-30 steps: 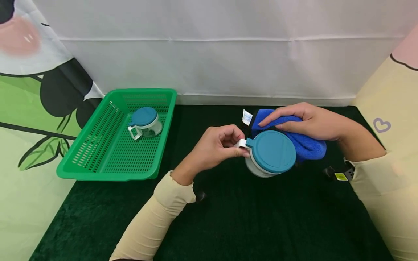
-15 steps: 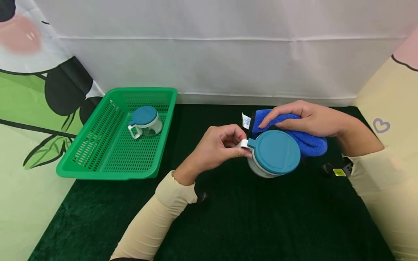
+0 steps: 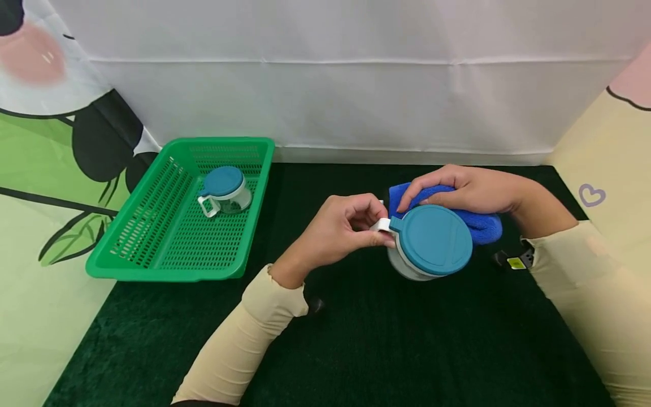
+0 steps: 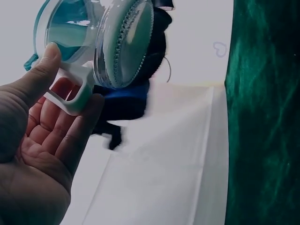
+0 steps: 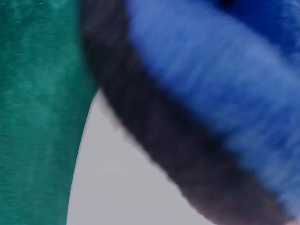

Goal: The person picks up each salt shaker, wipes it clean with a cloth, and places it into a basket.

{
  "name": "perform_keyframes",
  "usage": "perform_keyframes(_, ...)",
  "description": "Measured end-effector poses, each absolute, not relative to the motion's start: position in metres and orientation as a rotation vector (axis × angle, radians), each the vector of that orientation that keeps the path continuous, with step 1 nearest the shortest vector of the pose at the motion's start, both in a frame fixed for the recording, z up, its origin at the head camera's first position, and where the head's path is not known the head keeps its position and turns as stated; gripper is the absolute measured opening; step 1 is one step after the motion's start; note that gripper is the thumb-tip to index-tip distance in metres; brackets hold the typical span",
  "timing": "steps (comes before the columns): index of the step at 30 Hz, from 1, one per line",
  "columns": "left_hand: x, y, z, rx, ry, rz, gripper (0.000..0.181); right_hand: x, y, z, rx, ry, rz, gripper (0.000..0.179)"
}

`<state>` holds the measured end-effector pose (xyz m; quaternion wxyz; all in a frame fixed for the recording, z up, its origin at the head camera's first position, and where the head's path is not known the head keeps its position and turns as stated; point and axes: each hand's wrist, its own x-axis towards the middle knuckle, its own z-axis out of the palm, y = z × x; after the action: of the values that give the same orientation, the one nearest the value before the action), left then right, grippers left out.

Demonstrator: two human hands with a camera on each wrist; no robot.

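A clear glass jar with a blue lid (image 3: pixel 434 240) and a white handle (image 4: pixel 77 89) hangs over the middle of the table. My left hand (image 3: pixel 351 223) pinches that handle between thumb and fingers. Behind the jar, my right hand (image 3: pixel 470 192) grips a folded blue towel (image 3: pixel 480 226) and holds it against the jar's far side. In the right wrist view the towel's fluffy face and dark edging (image 5: pixel 154 122) fill much of the picture. The lid covers the jar's contents in the head view, and part of the towel is hidden behind the lid.
A green plastic basket (image 3: pixel 244 249) stands at the back left of the dark green cloth (image 3: pixel 356 339). Inside it sits a similar lidded jar (image 3: pixel 224 183) with a white handle. A white curtain (image 3: pixel 325 102) closes off the back.
The jar and left hand have shifted slightly right. My right hand and the towel have moved left and somewhat nearer, and the towel's white tag has slipped mostly behind the left hand.
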<state>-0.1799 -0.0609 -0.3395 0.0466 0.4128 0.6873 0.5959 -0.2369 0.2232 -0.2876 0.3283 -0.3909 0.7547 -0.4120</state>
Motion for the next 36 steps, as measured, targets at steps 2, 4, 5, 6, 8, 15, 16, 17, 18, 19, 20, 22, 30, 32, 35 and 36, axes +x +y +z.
perform_keyframes(2, -0.179, -0.062, -0.338, 1.261, 2.116, 1.800, 0.017, -0.239, 0.220, -0.296, -0.968, 1.959, -1.082, 0.030)
perform_keyframes(4, -0.179, -0.062, -0.339, 1.255, 2.129, 1.776, 0.017, -0.239, 0.219, -0.304, -0.924, 1.949, -1.085, 0.030)
perform_keyframes(5, -0.179, -0.063, -0.340, 1.244, 2.143, 1.764, 0.017, -0.239, 0.219, -0.307, -0.913, 1.959, -1.084, 0.030)
perform_keyframes(6, -0.180, -0.063, -0.341, 1.235, 2.154, 1.758, 0.017, -0.239, 0.220, -0.308, -0.918, 1.970, -1.092, 0.031)
perform_keyframes(8, -0.181, -0.063, -0.344, 1.213, 2.173, 1.762, 0.017, -0.236, 0.223, -0.305, -0.950, 2.011, -1.112, 0.031)
perform_keyframes(15, -0.184, -0.066, -0.345, 1.201, 2.203, 1.799, 0.017, -0.220, 0.233, -0.273, -1.200, 2.205, -1.161, 0.036)
perform_keyframes(16, -0.184, -0.067, -0.345, 1.202, 2.207, 1.799, 0.017, -0.216, 0.233, -0.269, -1.223, 2.235, -1.164, 0.037)
perform_keyframes(17, -0.185, -0.067, -0.344, 1.202, 2.210, 1.802, 0.017, -0.213, 0.233, -0.266, -1.241, 2.262, -1.172, 0.038)
perform_keyframes(18, -0.185, -0.068, -0.344, 1.199, 2.218, 1.805, 0.017, -0.209, 0.234, -0.265, -1.245, 2.297, -1.183, 0.039)
perform_keyframes(19, -0.185, -0.068, -0.344, 1.192, 2.230, 1.806, 0.017, -0.206, 0.235, -0.264, -1.239, 2.332, -1.203, 0.039)
perform_keyframes(20, -0.185, -0.069, -0.343, 1.184, 2.244, 1.811, 0.017, -0.202, 0.235, -0.264, -1.227, 2.375, -1.226, 0.039)
perform_keyframes(22, -0.185, -0.070, -0.340, 1.158, 2.287, 1.818, 0.016, -0.194, 0.234, -0.266, -1.162, 2.461, -1.310, 0.038)
perform_keyframes(30, -0.188, -0.078, -0.332, 0.987, 2.435, 1.909, 0.015, -0.157, 0.208, -0.296, -0.730, 2.556, -1.984, 0.035)
perform_keyframes(32, -0.188, -0.078, -0.331, 0.947, 2.460, 1.922, 0.016, -0.151, 0.200, -0.302, -0.713, 2.595, -2.075, 0.035)
perform_keyframes(35, -0.187, -0.079, -0.330, 0.896, 2.469, 1.925, 0.016, -0.149, 0.196, -0.306, -0.686, 2.591, -2.137, 0.035)
perform_keyframes(36, -0.187, -0.079, -0.330, 0.891, 2.467, 1.916, 0.016, -0.150, 0.197, -0.305, -0.681, 2.575, -2.133, 0.035)
